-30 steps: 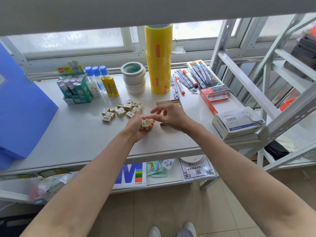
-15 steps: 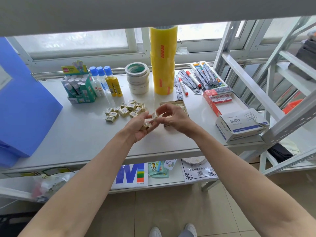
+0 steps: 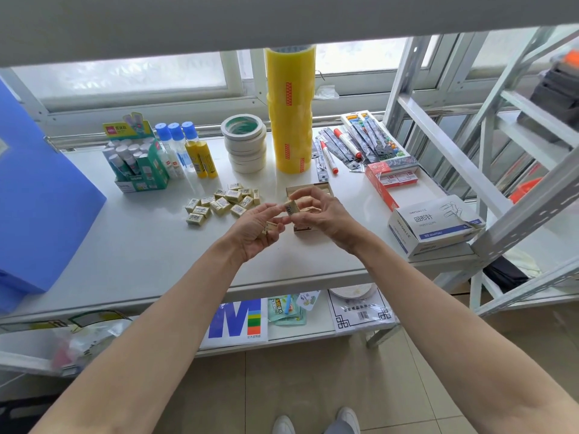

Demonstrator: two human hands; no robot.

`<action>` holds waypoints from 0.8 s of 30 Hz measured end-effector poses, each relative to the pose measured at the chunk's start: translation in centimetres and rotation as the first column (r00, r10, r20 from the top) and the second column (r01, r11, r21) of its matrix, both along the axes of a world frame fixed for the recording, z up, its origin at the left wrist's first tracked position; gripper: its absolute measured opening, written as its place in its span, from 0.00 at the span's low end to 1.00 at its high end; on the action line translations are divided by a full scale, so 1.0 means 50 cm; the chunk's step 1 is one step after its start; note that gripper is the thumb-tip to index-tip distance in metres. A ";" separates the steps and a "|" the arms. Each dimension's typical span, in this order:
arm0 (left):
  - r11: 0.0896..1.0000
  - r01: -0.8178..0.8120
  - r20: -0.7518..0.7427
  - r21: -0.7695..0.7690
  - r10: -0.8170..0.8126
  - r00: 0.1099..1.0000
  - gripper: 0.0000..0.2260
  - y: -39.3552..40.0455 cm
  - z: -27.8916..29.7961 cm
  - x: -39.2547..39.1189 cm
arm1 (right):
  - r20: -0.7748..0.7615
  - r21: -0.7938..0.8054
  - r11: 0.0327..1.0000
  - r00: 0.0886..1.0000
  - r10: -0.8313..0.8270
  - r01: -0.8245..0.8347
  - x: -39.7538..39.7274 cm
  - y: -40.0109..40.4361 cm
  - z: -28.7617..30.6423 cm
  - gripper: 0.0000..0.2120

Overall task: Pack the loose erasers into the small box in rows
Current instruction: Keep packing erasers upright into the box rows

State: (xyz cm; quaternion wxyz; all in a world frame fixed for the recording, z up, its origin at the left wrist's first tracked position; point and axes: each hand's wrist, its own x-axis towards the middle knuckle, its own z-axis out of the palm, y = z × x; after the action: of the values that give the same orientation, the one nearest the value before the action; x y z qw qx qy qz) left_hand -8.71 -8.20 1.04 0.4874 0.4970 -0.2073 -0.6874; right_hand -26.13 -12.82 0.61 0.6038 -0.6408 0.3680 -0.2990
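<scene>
I note right hand (image 3: 316, 211) pinching eraser (image 3: 291, 207) directly above box (image 3: 308, 191); left hand (image 3: 255, 231) cupping spares (image 3: 270, 227); right nearer.

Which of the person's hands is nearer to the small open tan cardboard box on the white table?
Right. The right hand hovers directly over the small open tan cardboard box, pinching a wrapped eraser. The left hand sits left of the box, holding more erasers.

One head-worn camera (wide-angle, no second view) looks forward and down over the white desk (image 3: 131, 245), near the hands (image 3: 282, 220), toward the far window.
</scene>
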 end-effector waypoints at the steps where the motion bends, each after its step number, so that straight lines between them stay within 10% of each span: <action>1: 1.000 0.001 -0.003 -0.002 -0.001 1.000 0.01 0.000 -0.001 0.001 | 0.004 0.003 1.000 1.000 -0.007 0.007 -0.002 0.002 0.001 0.16; 24: 0.998 0.061 0.259 -0.022 -0.054 0.964 0.13 -0.007 -0.010 -0.028 | -0.073 -0.133 0.972 0.976 -0.205 0.194 -0.011 -0.002 -0.016 0.14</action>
State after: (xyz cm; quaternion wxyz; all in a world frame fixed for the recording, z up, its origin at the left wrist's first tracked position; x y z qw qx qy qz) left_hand -10.11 -8.52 0.56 0.4434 0.5687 -0.2933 -0.6276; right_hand -26.68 -12.94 -0.21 0.5128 -0.6494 0.4370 -0.3527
